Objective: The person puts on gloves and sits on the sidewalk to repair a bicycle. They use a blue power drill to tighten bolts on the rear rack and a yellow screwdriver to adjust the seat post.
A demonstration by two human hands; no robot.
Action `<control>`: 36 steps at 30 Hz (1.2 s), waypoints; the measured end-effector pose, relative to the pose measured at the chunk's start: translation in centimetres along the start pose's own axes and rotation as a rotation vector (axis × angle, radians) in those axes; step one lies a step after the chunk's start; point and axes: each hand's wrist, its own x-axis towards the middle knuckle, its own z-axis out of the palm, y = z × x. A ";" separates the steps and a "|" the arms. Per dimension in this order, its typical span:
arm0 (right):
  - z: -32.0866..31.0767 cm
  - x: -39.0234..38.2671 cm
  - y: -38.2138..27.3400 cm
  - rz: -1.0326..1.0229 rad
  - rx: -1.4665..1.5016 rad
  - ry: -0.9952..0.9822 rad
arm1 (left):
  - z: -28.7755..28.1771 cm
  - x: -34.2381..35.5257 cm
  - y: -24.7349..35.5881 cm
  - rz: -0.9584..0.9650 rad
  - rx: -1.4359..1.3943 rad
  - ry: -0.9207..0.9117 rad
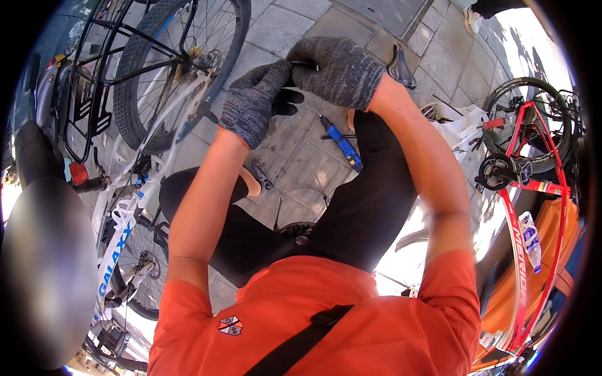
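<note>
My left hand (254, 100), in a grey knit glove, is raised at upper centre with its fingers curled against my right hand (332, 72), which is gloved alike. Both are closed around something small, mostly hidden between the fingers; I cannot make out what it is. Below them, between my knees, a blue and black tool (345, 150) with a thin shaft lies on the pavement (282, 31). A small metal tool (263, 178) lies near my left foot. A black bicycle saddle (401, 69) is on the paving beyond my right hand.
A white bicycle (128, 219) with a black rack (81, 100) stands close on my left. A red and white bicycle (520, 282) is on my right, with a plastic bottle (530, 241) on it and orange material (558, 225) behind. A white bag (458, 125) lies at right.
</note>
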 end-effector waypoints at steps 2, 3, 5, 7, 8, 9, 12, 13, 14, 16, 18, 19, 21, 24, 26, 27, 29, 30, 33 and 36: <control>0.6 1.4 -2.5 0.025 -0.066 -0.062 | -1.6 -0.1 0.3 -0.020 -0.106 -0.020; 0.9 2.1 -3.5 0.037 -0.099 -0.092 | -2.5 -0.1 0.5 -0.051 -0.144 -0.014; 2.4 2.4 -3.6 -0.007 -0.089 -0.049 | -4.5 0.0 0.3 -0.126 -0.224 -0.013; 3.3 2.9 -4.1 0.023 -0.079 -0.096 | -6.8 0.0 -0.7 -0.239 -0.338 -0.091; 3.8 3.2 -3.7 0.036 -0.021 -0.116 | -7.6 -0.2 -1.1 -0.277 -0.404 -0.138; 4.3 3.6 -2.8 0.048 0.037 -0.136 | -8.1 -0.3 -1.5 -0.313 -0.470 -0.185; 4.7 4.1 -2.1 0.293 0.487 -0.211 | -8.1 -0.5 -2.0 -0.197 -0.469 -0.114; 4.5 4.2 -1.7 0.416 0.674 -0.233 | -7.8 -0.4 -1.9 -0.122 -0.422 -0.089; 4.8 4.4 -0.5 0.457 0.829 -0.262 | -7.6 -0.3 -1.6 -0.044 -0.367 -0.063; 6.9 4.9 -0.2 0.409 0.588 -0.256 | -6.5 -0.3 -1.2 -0.026 -0.404 -0.042; 11.0 4.9 1.4 0.382 0.455 -0.187 | -8.1 0.8 -4.5 -0.072 -0.526 -0.042; 11.4 5.0 1.7 0.386 0.449 -0.221 | -8.3 1.3 -4.9 -0.089 -0.585 -0.051; 11.8 4.9 2.1 0.393 0.437 -0.288 | -8.9 1.7 -5.7 -0.161 -0.590 -0.024; 11.3 5.7 1.0 0.595 0.594 -0.405 | -9.8 2.4 -6.5 -0.192 -0.606 -0.012; 12.0 6.1 2.0 0.398 0.367 -0.371 | -8.7 2.6 -5.7 -0.151 -0.452 0.153; 12.4 6.3 2.4 0.301 0.253 -0.353 | -8.2 2.4 -5.3 -0.112 -0.298 0.186; 10.9 6.9 0.3 0.187 0.259 -0.442 | -7.4 1.5 -4.4 -0.029 0.012 0.262; 10.6 7.3 -0.2 0.197 0.242 -0.513 | -7.5 1.7 -4.4 -0.004 0.002 0.290; 10.9 7.0 0.9 0.242 0.548 -0.569 | -8.3 1.7 -4.5 0.048 -0.023 0.354; 12.1 4.5 10.5 0.410 1.399 -0.149 | -8.7 0.9 -2.2 0.117 -0.046 0.403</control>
